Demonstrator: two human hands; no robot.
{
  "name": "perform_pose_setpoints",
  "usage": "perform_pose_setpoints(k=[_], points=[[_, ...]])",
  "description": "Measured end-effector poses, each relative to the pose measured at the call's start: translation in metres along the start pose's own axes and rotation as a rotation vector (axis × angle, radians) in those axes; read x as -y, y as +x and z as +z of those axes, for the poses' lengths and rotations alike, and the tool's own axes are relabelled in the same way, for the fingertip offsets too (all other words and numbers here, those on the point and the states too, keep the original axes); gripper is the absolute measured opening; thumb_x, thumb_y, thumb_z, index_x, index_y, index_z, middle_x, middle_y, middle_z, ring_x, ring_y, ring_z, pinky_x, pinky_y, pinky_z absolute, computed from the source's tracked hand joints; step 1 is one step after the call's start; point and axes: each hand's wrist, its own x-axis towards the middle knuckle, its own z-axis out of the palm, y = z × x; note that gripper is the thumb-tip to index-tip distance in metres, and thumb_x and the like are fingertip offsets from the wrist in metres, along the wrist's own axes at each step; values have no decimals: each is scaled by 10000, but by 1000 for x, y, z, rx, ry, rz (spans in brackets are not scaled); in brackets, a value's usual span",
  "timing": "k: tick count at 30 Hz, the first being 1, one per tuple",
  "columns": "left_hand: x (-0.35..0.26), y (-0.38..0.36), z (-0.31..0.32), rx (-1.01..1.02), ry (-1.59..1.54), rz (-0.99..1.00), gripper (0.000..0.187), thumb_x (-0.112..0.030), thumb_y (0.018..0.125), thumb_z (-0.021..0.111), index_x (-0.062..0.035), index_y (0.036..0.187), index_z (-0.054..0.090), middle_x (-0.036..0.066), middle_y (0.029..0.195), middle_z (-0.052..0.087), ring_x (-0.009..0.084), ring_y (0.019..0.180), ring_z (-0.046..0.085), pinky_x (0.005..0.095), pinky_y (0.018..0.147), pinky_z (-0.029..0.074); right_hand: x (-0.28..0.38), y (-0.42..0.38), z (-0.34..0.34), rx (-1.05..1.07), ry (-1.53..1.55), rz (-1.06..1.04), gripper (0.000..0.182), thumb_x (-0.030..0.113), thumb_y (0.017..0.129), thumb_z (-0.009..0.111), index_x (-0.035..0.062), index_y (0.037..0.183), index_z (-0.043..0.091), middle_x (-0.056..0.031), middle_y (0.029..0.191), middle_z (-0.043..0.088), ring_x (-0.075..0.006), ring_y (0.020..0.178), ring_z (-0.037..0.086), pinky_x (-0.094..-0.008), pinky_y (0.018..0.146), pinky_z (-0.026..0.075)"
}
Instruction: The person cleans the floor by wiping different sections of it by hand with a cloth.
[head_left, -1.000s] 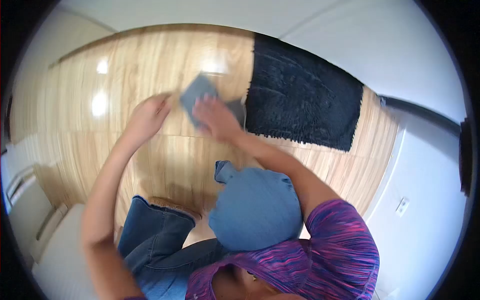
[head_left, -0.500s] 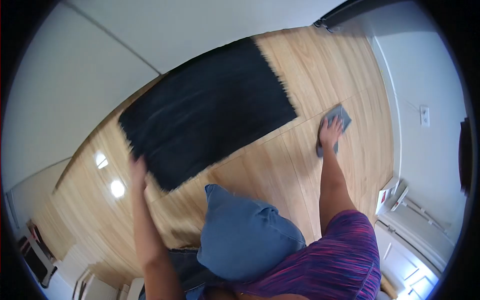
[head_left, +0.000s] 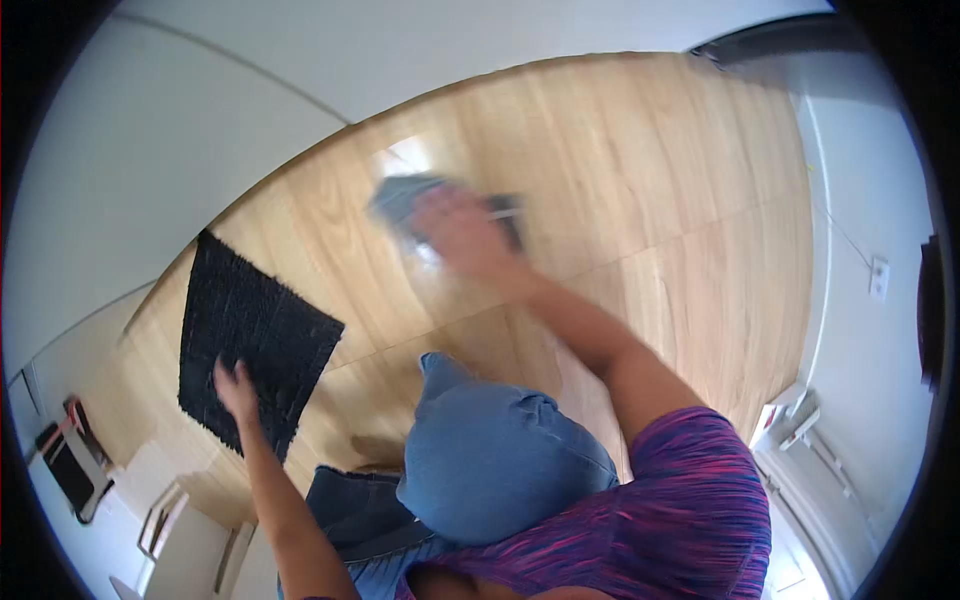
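My right hand, blurred by motion, presses a grey cloth against the wooden floor. The cloth moves under the palm and shows on both sides of the hand. Toward the left, my left hand lies over the black rug, its fingers apart. The rug now shows as a smaller, slanted shape, with its upper corner close to the white panel.
My bent knee in blue jeans rises between my arms. A white wall with an outlet stands at the right. White furniture with a handle-like frame is at the lower left. A dark object is at the top right.
The black rug has gone left, baring the floor beneath it. My right hand has swept the cloth from the right to the upper middle. My left hand has shifted left and down, onto the rug.
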Motion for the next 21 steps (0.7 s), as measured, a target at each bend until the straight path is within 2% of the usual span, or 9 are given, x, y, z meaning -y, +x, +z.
perform_pose_setpoints(k=[1,4,5,6,10,14,17,19,21], points=[[-17,4,12,32,-121,-25,610,-383,937,545,39,1360,422,294,1368,436,420,1286,399,446,1087,298,-41,-11,-25,273,105,432,365,262,829,550,85,1140,619,-136,1345,520,-330,1261,448,-484,1083,289],[-76,8,34,205,-364,-221,785,-547,930,484,-44,1483,245,301,1522,142,437,1430,73,458,1162,102,-229,-127,-51,-299,-420,652,444,361,918,467,55,1213,591,-170,1344,517,-381,1253,439,-521,1071,282],[-75,12,55,316,-217,-325,906,-670,871,468,-155,1524,110,247,1558,-14,487,1415,-43,589,1130,70,-308,-177,-52,-152,-752,852,559,461,933,396,47,1272,559,-167,1360,509,-399,1284,414,-523,1089,254],[-100,9,55,349,-92,-401,957,-722,836,457,-201,1523,43,221,1562,-67,512,1401,-65,653,1092,74,-303,-145,-75,-303,-710,1419,614,509,928,350,50,1281,554,-163,1355,518,-374,1297,416,-515,1099,238],[-118,5,58,377,42,-457,1031,-800,774,446,-288,1514,-57,176,1565,-141,542,1384,-88,757,1018,106,-323,-43,-52,-23,-577,1028,588,477,933,335,110,1366,488,-126,1428,449,-289,1340,380,-488,1113,218],[-122,4,56,377,33,-466,1048,-800,762,470,-291,1514,-55,175,1566,-135,535,1388,-87,752,1022,112,-77,134,29,251,-401,654,373,319,874,471,86,1101,654,-138,1103,646,-299,1058,575,-499,1019,341],[-120,6,52,383,9,-471,1072,-803,742,498,-301,1513,-53,172,1567,-134,533,1389,-89,752,1021,120,90,185,99,-11,73,280,477,204,835,527,21,1275,527,-181,1377,481,-326,1309,406,-492,1138,209],[-119,9,54,386,-7,-462,1087,-805,728,516,-309,1512,-50,169,1567,-135,531,1390,-91,751,1021,121,135,170,77,20,420,-118,446,209,866,497,59,1284,534,-144,1412,463,-295,1326,396,-481,1127,239],[-109,10,55,395,5,-448,1099,-805,717,532,-317,1512,-47,165,1568,-137,528,1391,-93,751,1023,118,108,185,73,276,2,28,496,380,829,555,181,1283,558,-110,1402,482,-274,1319,416,-466,1150,211]])
